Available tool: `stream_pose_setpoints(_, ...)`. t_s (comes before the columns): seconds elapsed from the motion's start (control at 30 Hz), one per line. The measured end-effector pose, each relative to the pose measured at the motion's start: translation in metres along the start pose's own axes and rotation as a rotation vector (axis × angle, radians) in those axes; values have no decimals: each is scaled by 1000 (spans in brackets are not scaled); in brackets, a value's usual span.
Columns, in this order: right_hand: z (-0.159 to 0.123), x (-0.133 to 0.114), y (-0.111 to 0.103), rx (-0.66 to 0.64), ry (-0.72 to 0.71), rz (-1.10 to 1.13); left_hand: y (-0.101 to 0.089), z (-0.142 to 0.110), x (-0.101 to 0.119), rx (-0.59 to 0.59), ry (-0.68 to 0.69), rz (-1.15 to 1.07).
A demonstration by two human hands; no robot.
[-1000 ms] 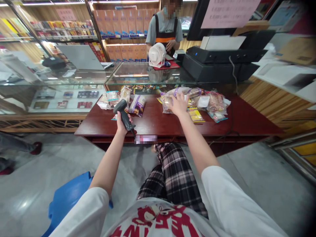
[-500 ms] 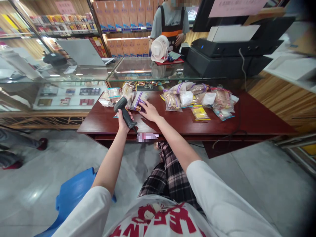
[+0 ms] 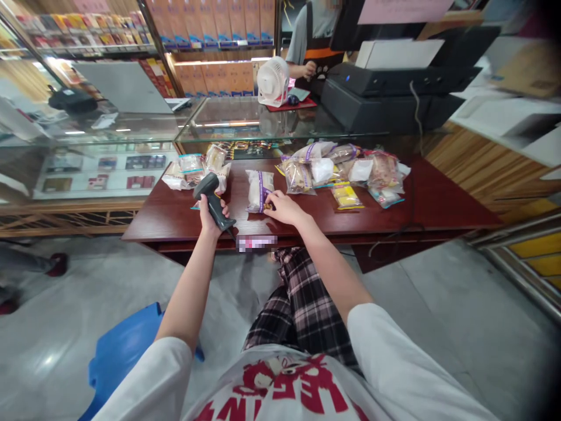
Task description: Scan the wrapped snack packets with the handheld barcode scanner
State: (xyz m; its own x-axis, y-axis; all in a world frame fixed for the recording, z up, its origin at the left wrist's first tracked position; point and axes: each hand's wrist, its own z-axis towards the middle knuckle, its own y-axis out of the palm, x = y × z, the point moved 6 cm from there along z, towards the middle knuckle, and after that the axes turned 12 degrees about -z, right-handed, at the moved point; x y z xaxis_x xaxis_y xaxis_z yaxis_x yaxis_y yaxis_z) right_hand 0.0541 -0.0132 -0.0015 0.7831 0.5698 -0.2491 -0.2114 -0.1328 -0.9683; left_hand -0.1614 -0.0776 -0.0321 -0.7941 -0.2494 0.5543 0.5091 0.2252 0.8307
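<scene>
My left hand is wrapped round the handle of a dark grey barcode scanner, its head tilted up and left over the table. A purple-striped snack packet, pale and clear elsewhere, lies on the brown table. My right hand has its fingers curled on the packet's lower right edge; the fingertips are partly hidden. Behind the scanner is a group of wrapped snacks. To the right of the packet lies a larger pile of bagged snacks, with a yellow packet at its front.
A glass counter stands behind the table, carrying a white fan and a black machine. A person in an apron is behind it. A blue chair is at my lower left. A cable hangs at right.
My right hand has moved right, and the purple-striped packet has come away from the left group and turned upright. The scanner stays in my left hand. The view has shifted slightly.
</scene>
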Motion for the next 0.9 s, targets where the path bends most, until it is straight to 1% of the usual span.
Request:
stream_pose_setpoints(0.1,-7,15,-4,64,105,68,4,-2,-5,-89,-76,82)
stream_pose_setpoints(0.23,-1,22,10,78,244,141,9,-3,-18,-240,-239,218)
stream_pose_setpoints(0.33,6,27,20,78,302,171,9,-4,-24,-269,-313,266)
stream_pose_setpoints(0.43,12,32,28,15,242,258,9,-5,-24,-244,-315,257)
stream_pose_setpoints(0.5,11,36,31,9,194,345,10,-5,-24,-231,-313,247)
stream_pose_setpoints(0.7,-12,44,36,196,148,530,8,-5,-24,-217,-338,236)
stream_pose_setpoints(0.9,-23,51,40,297,135,623,7,-5,-25,-247,-365,243)
